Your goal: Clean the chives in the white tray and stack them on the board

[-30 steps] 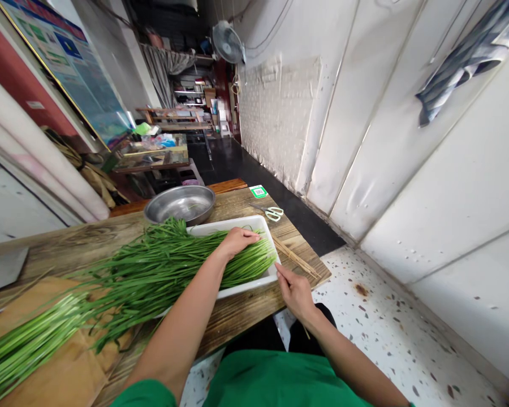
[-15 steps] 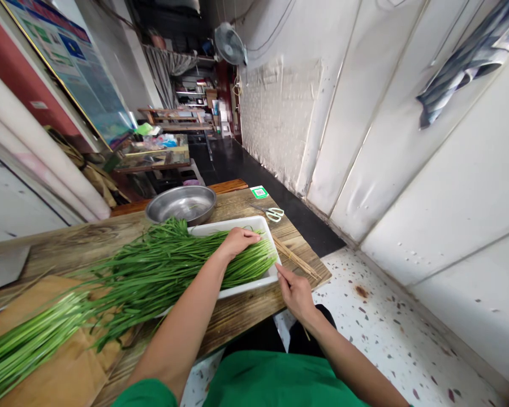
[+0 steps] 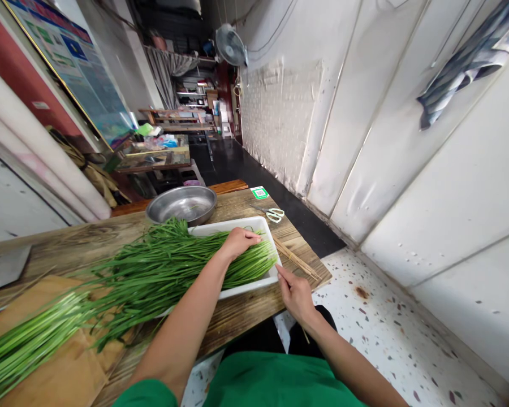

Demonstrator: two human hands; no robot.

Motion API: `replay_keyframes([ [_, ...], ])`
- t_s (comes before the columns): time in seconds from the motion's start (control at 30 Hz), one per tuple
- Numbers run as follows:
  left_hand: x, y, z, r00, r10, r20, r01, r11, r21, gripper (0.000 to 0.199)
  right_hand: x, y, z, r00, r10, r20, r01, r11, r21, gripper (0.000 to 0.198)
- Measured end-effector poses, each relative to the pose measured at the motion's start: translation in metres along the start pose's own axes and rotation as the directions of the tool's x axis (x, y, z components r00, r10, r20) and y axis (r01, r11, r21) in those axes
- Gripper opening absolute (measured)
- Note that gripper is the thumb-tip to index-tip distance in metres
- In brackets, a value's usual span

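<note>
A thick heap of garlic chives (image 3: 182, 254) lies along a white plastic tray (image 3: 261, 222), its leaves spilling over the left end. My left hand (image 3: 238, 243) rests on the heap near the pale stem ends, thumb and fingers pinched together on chives. By the tray's near right corner is my right hand (image 3: 296, 291), its fingers closed. A thin straw-coloured strand (image 3: 306, 334) sticks out below it and seems to be held there; its upper part is hidden by the hand. A bundle of similar strands (image 3: 297, 258) lies just right of the tray.
Behind the tray stand a steel basin (image 3: 181, 204) and scissors (image 3: 275, 214) with pale handles, near a green QR card (image 3: 259, 193). More chives (image 3: 34, 339) lie on brown paper (image 3: 76, 370) at the left. A cleaver-like metal blade (image 3: 4, 268) is at the far left of the wooden table (image 3: 233, 322).
</note>
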State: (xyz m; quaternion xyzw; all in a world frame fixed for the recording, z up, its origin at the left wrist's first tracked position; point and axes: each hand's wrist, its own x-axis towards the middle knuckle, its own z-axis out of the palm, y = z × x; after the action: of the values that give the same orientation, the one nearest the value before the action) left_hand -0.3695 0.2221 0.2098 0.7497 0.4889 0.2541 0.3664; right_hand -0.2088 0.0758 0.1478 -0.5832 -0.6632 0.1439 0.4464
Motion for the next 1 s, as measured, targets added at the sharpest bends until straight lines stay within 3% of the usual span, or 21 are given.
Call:
replay_keyframes([
  [0.2, -0.007, 0.014, -0.009, 0.993, 0.094, 0.068, -0.102, 0.986, 0.134, 0.029, -0.003, -0.001, 0.002, 1.0, 0.007, -0.01, -0.007, 0.998, -0.064, 0.037],
  [0.37, -0.012, 0.014, -0.004, 0.991, 0.135, 0.016, -0.135, 0.966, 0.222, 0.036, -0.004, 0.0, 0.002, 1.0, -0.02, -0.017, 0.019, 0.997, -0.072, 0.037],
  [0.5, -0.014, 0.013, 0.004, 0.992, 0.08, -0.096, -0.069, 0.991, 0.113, 0.031, -0.002, 0.0, 0.001, 0.999, -0.028, -0.018, 0.027, 0.998, -0.057, 0.037],
  [0.7, -0.014, 0.011, 0.004, 0.995, 0.032, -0.099, -0.033, 0.999, -0.009, 0.026, -0.001, 0.001, 0.003, 0.999, -0.037, -0.03, 0.036, 0.999, -0.032, 0.037],
  [1.0, -0.017, 0.017, 0.004, 0.99, 0.101, -0.094, -0.07, 0.953, 0.294, 0.024, -0.002, -0.005, 0.002, 1.0, 0.002, -0.023, -0.004, 0.996, -0.086, 0.037],
])
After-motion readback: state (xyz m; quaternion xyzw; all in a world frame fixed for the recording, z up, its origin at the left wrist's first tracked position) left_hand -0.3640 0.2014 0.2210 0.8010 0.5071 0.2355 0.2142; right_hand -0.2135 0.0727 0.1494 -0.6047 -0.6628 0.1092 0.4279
